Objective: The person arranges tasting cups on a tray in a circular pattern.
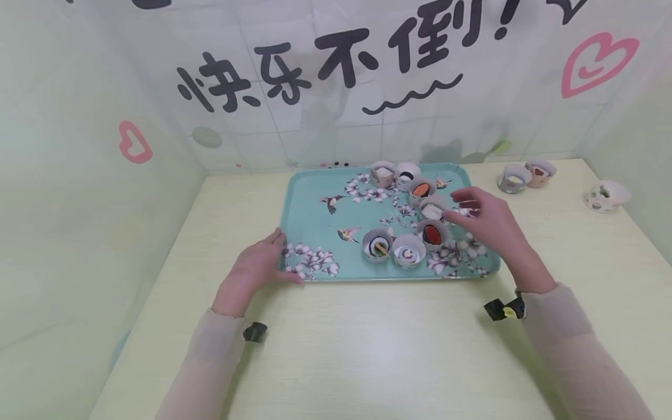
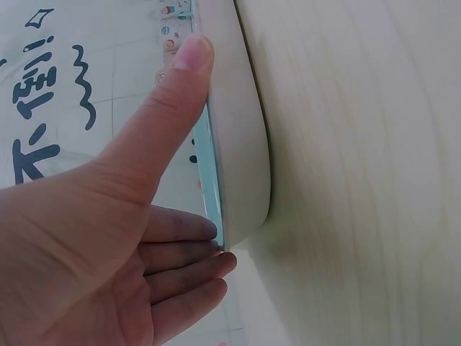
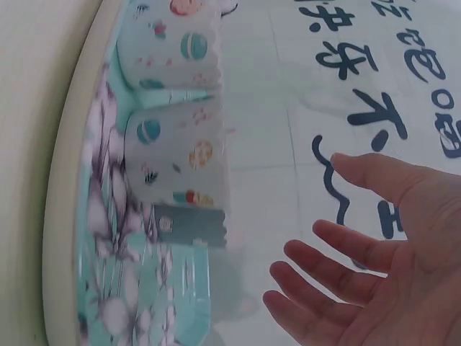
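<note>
A light-blue tray point(image 1: 315, 221) with flower and bird prints lies on the table. On its right half, several small paper cups stand in a curved row: one with a red piece point(image 1: 432, 234), one with a white piece point(image 1: 433, 211), one with an orange piece point(image 1: 421, 190). My left hand point(image 1: 253, 263) rests at the tray's front left corner; in the left wrist view the thumb lies along the rim point(image 2: 207, 158). My right hand point(image 1: 485, 220) hovers by the white-piece cup with fingers apart. Nothing sits between those fingers in the right wrist view, where printed cups point(image 3: 176, 151) stand beside it.
Two more paper cups, a grey one point(image 1: 513, 179) and a pinkish one point(image 1: 541, 174), stand on the table right of the tray. Farther right, a white printed cup point(image 1: 604, 196) lies tipped over. A wall point(image 1: 336, 134) with black lettering rises behind the table.
</note>
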Demonstrator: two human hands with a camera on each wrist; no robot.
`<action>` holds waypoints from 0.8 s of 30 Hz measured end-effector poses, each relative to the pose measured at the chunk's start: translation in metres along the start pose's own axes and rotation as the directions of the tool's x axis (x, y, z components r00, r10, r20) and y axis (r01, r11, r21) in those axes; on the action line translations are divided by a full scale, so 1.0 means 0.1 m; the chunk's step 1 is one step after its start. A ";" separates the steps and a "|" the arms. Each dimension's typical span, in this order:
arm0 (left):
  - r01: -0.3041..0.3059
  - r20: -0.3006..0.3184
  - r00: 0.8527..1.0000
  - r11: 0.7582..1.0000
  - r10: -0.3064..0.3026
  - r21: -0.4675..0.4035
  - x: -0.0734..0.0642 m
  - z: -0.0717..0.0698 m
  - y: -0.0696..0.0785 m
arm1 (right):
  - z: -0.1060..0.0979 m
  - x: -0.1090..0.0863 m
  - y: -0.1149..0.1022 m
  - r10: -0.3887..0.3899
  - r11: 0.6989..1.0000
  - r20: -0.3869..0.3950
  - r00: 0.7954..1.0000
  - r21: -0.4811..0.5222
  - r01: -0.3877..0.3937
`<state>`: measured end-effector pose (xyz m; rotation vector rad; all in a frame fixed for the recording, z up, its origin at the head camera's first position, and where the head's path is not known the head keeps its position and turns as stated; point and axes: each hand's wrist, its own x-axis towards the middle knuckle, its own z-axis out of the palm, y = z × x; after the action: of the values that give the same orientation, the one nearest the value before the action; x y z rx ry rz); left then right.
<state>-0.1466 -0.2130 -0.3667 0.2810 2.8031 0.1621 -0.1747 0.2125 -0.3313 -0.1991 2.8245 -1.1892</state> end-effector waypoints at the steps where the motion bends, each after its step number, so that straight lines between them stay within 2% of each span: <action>1: 0.001 0.000 1.000 1.000 -0.001 0.000 0.00 0.00 0.00 | -0.02 0.00 0.03 0.012 1.000 -0.014 1.000 0.004 -0.012; 8: -0.004 -0.002 1.000 1.000 0.004 0.002 0.00 0.01 -0.01 | -0.19 0.02 0.27 0.069 0.998 -0.110 0.992 0.007 -0.069; 12: -0.003 0.003 1.000 1.000 0.003 0.003 0.00 0.01 -0.01 | -0.28 0.03 0.43 0.119 0.993 -0.138 0.983 0.013 -0.118; 24: -0.008 -0.014 1.000 1.000 0.008 -0.020 -0.01 0.00 -0.01 | -0.48 0.13 0.81 0.233 0.972 -0.234 0.944 0.011 -0.237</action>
<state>-0.1453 -0.2141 -0.3667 0.2872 2.8130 0.1949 -0.2005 0.3004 -0.3559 0.2899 2.9468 -1.2061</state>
